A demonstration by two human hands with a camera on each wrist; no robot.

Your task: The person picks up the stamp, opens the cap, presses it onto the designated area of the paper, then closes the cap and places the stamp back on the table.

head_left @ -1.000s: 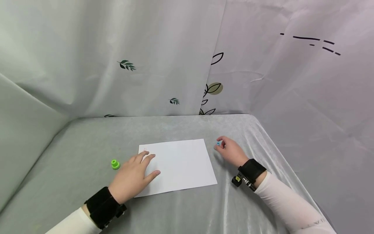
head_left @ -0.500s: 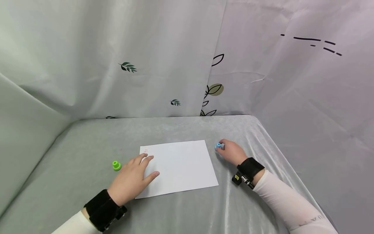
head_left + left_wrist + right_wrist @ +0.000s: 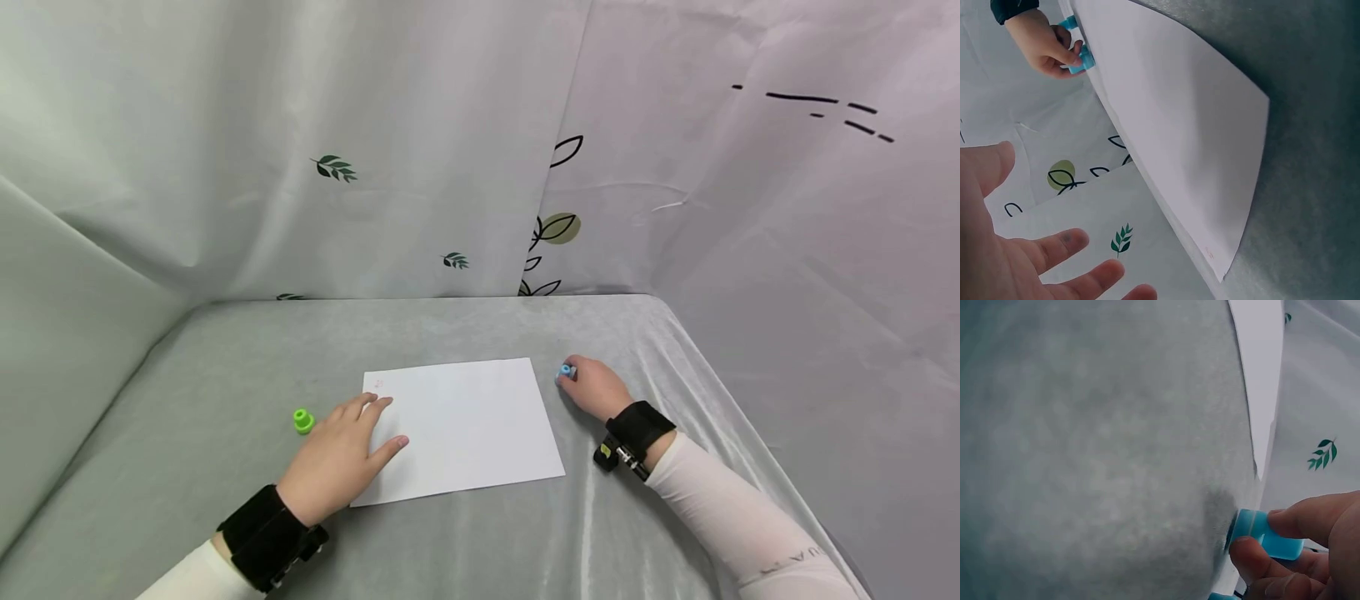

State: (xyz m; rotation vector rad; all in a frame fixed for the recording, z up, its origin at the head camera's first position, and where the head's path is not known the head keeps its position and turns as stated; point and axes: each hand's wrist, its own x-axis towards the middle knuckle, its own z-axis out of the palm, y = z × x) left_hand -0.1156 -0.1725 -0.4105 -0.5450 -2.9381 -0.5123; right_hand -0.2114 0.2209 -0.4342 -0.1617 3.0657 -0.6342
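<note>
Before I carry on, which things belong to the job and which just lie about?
Likely job things:
blue piece in the right hand
another blue piece nearby
paper by the left hand

Likely lying about:
green piece, in neither hand

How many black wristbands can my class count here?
2: a black wristband worn behind the left hand, another wristband worn behind the right hand. Sleeves could hide more.

Leaf-printed backdrop [image 3: 420,125] behind grey tablecloth [image 3: 225,358]

Two hands [image 3: 336,460] [image 3: 602,392] — one sheet [image 3: 465,429] — two blue pieces [image 3: 1088,57] [image 3: 1069,22], one green piece [image 3: 303,422]
</note>
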